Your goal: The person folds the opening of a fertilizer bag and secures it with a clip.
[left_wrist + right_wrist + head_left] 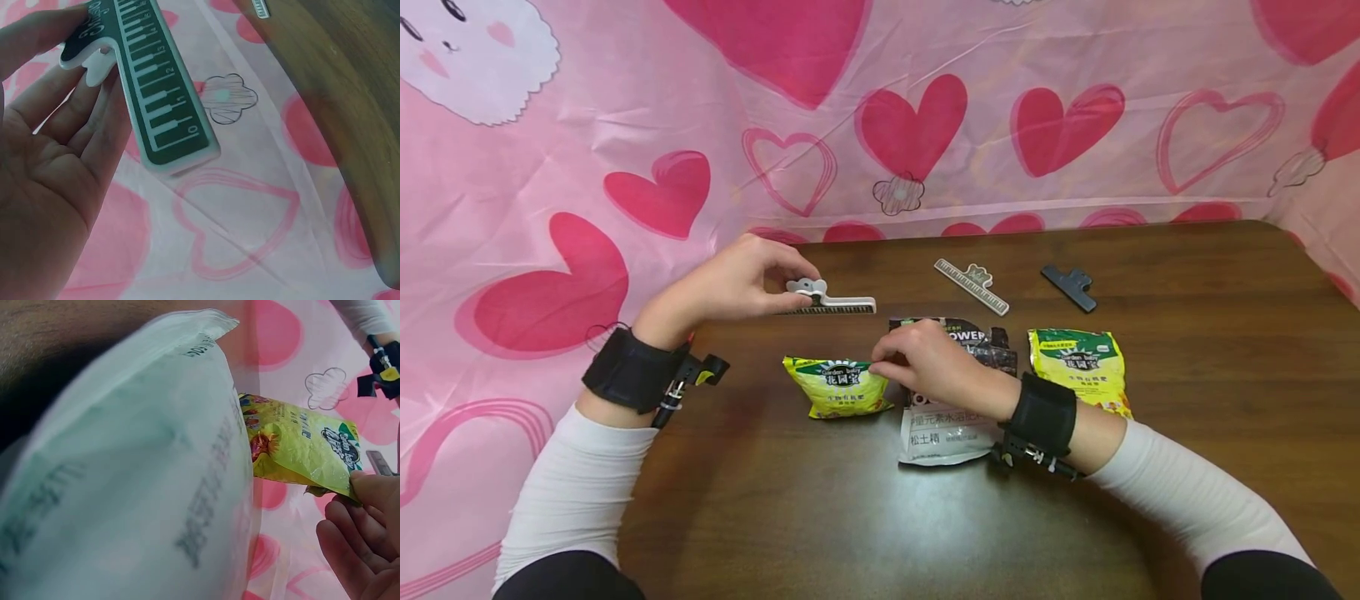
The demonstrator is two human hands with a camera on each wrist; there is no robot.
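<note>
Fingers [880, 364] of the right hand [928, 360] pinch the top corner of the yellow fertilizer packet [838, 387] lying on the worktop [1187, 333]. Just beyond them, the left hand [730, 279] grips a white ruler-marked bag clip [831, 298] by its handle end. With so slight a pinch, the packet could slip or its fold spring open before the clip closes.

We wear white sleeves [580, 492] over black at the upper arms. Each wrist carries a broad black strap [632, 369], with a small black clamp [696, 372], yellow-tagged, by the left hand [730, 283].
</note>
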